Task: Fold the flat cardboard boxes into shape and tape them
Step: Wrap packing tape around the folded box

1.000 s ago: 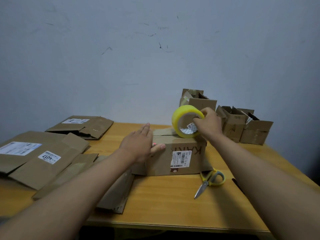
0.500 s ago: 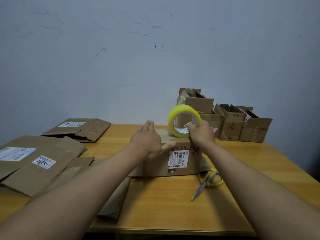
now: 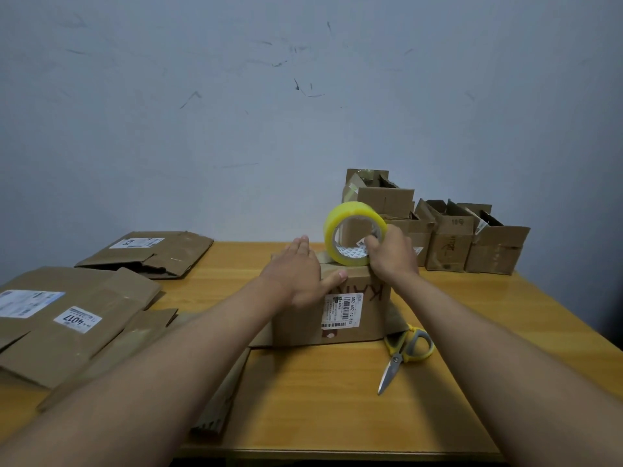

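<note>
head view: right hand [image 3: 391, 256] grips tape roll [image 3: 350, 230] atop box [image 3: 371, 311].

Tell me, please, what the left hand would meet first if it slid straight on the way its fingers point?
The left hand lies flat on the box, its fingers pointing toward the wall. Beyond the box's far edge only bare table shows, so probably the wall, though depth is unclear.

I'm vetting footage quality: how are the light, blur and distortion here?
Head view: dim, even light with soft shadows and no glare; wide-angle stretch enlarges the forearms at the bottom corners; left hand slightly smeared; label on the box only partly legible.
</note>
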